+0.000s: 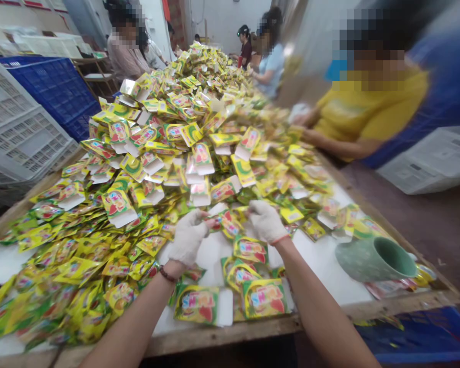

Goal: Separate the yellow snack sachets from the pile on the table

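Observation:
A large heap of yellow-green foil sachets with white card tabs [168, 133] covers most of the wooden-edged table [222, 332]. My left hand [187, 237], in a white glove, pinches a small sachet [225, 224] at the heap's near edge. My right hand [266, 222], also gloved, rests just beyond it among the sachets, and I cannot tell whether it grips anything. Several larger sachets [263, 298] lie on the white board below my hands. A green mug [375, 259] lies on its side to the right of my right forearm.
A person in a yellow shirt [368, 107] works the heap's right side, with more people beyond along it. Stacked white crates [23, 128] and a blue crate [53, 87] stand at the left. A white crate [429, 161] sits on the floor at the right.

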The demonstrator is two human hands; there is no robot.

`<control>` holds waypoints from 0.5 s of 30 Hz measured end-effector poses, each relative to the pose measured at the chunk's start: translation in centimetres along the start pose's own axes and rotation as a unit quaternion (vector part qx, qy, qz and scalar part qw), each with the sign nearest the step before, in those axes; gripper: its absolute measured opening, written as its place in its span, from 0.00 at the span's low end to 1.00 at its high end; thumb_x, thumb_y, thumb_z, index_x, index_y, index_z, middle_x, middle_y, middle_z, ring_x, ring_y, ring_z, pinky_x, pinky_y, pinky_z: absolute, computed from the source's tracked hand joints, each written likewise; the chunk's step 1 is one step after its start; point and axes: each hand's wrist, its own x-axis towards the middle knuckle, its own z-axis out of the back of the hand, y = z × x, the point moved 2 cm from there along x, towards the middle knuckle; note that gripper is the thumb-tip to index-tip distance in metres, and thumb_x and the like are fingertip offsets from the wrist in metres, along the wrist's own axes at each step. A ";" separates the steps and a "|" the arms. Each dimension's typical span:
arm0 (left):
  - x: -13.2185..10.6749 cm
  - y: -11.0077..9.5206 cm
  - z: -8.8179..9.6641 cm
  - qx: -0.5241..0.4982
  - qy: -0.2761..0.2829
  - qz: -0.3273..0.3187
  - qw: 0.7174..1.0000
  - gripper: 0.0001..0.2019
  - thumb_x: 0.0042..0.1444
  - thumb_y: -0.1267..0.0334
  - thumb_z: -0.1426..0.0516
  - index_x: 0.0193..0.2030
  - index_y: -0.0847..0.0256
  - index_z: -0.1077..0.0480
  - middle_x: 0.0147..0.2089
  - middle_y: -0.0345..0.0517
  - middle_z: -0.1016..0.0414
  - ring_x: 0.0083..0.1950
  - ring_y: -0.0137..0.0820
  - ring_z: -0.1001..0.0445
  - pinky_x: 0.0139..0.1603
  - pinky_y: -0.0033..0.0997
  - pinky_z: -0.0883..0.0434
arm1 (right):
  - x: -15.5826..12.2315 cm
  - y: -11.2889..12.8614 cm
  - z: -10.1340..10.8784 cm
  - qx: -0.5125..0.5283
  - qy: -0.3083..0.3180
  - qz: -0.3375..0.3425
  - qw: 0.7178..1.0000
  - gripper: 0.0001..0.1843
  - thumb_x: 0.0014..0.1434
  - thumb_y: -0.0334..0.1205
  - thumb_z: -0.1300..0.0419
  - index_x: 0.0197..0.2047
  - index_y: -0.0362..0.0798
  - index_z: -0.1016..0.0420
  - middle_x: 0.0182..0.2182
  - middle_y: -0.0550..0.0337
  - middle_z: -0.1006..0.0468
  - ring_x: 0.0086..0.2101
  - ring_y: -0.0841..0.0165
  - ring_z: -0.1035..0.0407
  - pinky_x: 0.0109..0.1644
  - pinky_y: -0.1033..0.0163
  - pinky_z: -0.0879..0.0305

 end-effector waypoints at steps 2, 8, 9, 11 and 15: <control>0.2 0.6 0.4 0.014 -0.001 0.002 1.000 0.12 0.43 0.59 0.36 0.33 0.62 0.29 0.27 0.37 0.26 0.26 0.24 0.30 0.27 0.23 0.34 | -0.7 1.0 0.4 0.077 0.013 0.014 0.997 0.11 0.55 0.43 0.45 0.24 0.50 0.39 0.22 0.65 0.35 0.27 0.69 0.39 0.31 0.65 0.41; -0.1 1.5 -0.1 -0.012 0.052 -0.001 0.999 0.15 0.52 0.55 0.41 0.42 0.63 0.27 0.39 0.46 0.22 0.39 0.32 0.25 0.42 0.32 0.28 | -2.5 3.7 -1.0 0.178 0.028 0.052 0.982 0.11 0.54 0.41 0.42 0.24 0.49 0.38 0.22 0.66 0.36 0.27 0.71 0.42 0.30 0.66 0.43; -0.2 1.4 -0.3 -0.029 0.061 -0.002 0.998 0.16 0.53 0.54 0.41 0.44 0.63 0.28 0.41 0.47 0.22 0.40 0.33 0.25 0.43 0.33 0.27 | -2.6 3.9 -1.3 0.161 0.006 0.045 0.986 0.11 0.55 0.41 0.43 0.24 0.49 0.39 0.22 0.66 0.37 0.27 0.70 0.42 0.30 0.66 0.44; -0.5 1.2 -0.6 -0.048 0.075 -0.004 0.996 0.17 0.53 0.53 0.40 0.44 0.63 0.29 0.42 0.48 0.22 0.41 0.33 0.25 0.45 0.34 0.27 | -2.7 4.0 -1.6 0.148 -0.013 0.037 0.988 0.12 0.56 0.42 0.44 0.24 0.50 0.40 0.21 0.66 0.38 0.26 0.70 0.42 0.30 0.66 0.44; -0.5 0.9 -0.5 -0.022 0.085 -0.021 0.996 0.14 0.49 0.60 0.37 0.41 0.62 0.30 0.40 0.44 0.23 0.40 0.31 0.25 0.43 0.31 0.28 | -2.5 3.7 -1.8 0.188 0.023 0.035 0.981 0.08 0.55 0.44 0.42 0.31 0.50 0.36 0.26 0.65 0.33 0.28 0.70 0.39 0.32 0.66 0.40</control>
